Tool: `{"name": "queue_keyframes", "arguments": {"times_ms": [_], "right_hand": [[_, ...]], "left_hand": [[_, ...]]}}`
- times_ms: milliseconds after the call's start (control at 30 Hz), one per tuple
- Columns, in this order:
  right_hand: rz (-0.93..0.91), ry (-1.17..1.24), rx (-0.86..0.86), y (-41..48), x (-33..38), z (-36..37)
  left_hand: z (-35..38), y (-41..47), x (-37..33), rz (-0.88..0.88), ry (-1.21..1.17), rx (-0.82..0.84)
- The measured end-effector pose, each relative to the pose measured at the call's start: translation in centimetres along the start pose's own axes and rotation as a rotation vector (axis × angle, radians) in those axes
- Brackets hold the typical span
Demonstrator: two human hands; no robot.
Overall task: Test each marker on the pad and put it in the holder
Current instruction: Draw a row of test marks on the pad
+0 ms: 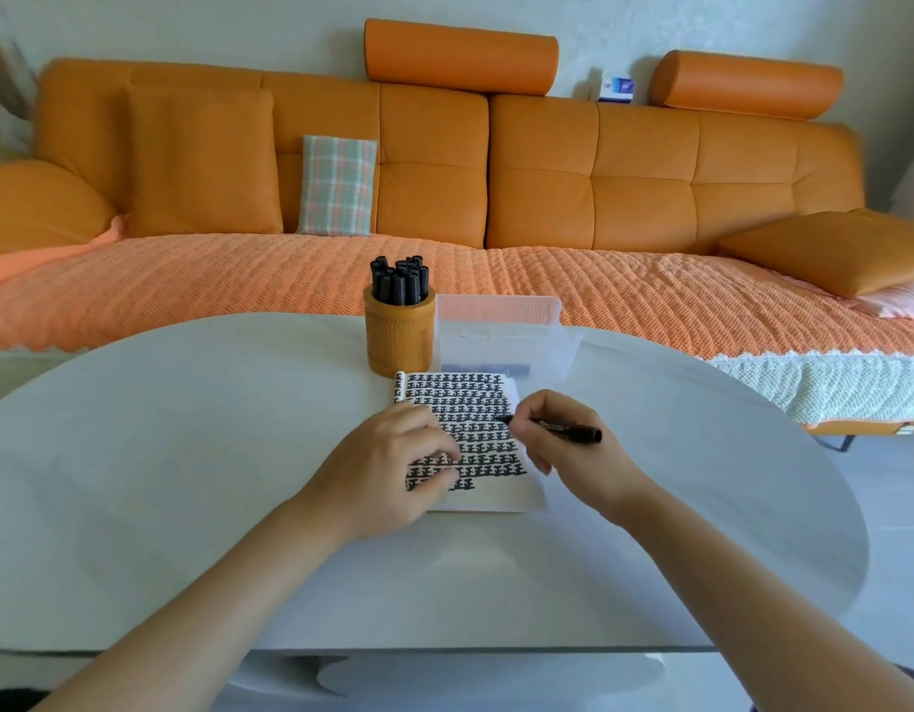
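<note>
While the right hand [557, 447] pinches a slim black marker [565, 429], tip down on the white paper pad [475, 390], the step reads as testing. The pad lies on the white oval table [187, 454], nearly filled with black marks. Left hand [393, 470] rests on the page, fingers bent; cap inside, cannot tell. Next, probably: carry the marker to the crowded orange cylindrical holder [399, 339] behind the pad and find a gap.

Both forearms were extended forward; the left hand [393, 470] was laid palm down, fingers loosely bent, and a marker [573, 430] was pinched in the right hand [552, 444].
</note>
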State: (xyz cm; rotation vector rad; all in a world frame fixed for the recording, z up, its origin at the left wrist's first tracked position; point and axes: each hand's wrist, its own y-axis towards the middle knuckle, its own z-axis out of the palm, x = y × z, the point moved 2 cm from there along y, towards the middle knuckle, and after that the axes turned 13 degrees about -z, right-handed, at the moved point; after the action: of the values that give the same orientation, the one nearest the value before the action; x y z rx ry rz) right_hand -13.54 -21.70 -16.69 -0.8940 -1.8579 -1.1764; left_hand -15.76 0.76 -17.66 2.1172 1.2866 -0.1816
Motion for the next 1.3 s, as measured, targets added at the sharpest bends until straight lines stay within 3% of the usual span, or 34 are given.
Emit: {"name": "queue_keyframes", "arguments": {"times_ms": [100, 300, 1300], "right_hand": [[0.048, 0.158, 0.011, -0.2, 0.1, 0.7], [0.079, 0.098, -0.013, -0.9, -1.1, 1.9], [-0.041, -0.095, 0.090, -1.3, -2.3, 3.0]], "left_hand": [[0.6, -1.1, -1.1, 0.056, -0.007, 0.038], [1.4, -2.5, -1.2, 0.118, 0.078, 0.082], [1.4, -3.1, -1.4, 0.065, 0.085, 0.098]]}}
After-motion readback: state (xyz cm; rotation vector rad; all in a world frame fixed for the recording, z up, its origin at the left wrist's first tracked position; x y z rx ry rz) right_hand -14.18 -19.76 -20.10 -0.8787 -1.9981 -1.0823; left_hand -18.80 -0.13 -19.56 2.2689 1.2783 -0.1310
